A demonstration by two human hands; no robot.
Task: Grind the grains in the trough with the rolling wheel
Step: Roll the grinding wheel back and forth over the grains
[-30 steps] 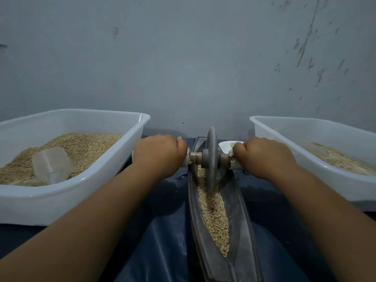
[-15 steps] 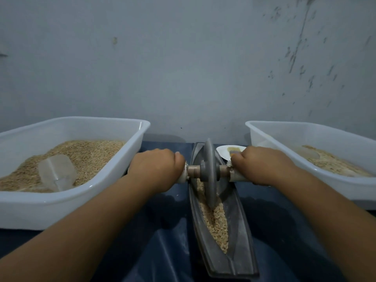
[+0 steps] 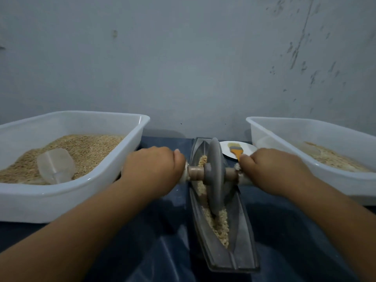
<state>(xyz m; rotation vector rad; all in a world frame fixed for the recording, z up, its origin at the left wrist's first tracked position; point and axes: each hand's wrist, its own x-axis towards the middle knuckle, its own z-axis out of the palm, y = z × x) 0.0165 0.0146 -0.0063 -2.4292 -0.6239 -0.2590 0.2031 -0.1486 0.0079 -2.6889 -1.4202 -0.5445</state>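
grey rolling wheel [image 3: 215,176] upright in trough [image 3: 242,237], tan grains [image 3: 220,226] beneath

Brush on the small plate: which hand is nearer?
Right. The right hand grips the axle just in front of the brush, almost touching its orange handle. The left hand is across the wheel, on the far side from it.

Two bare forearms reach forward side by side. The left hand [image 3: 153,166] and right hand [image 3: 272,169] are curled into fists, knuckles up, each gripping one end of a handle [image 3: 195,173].
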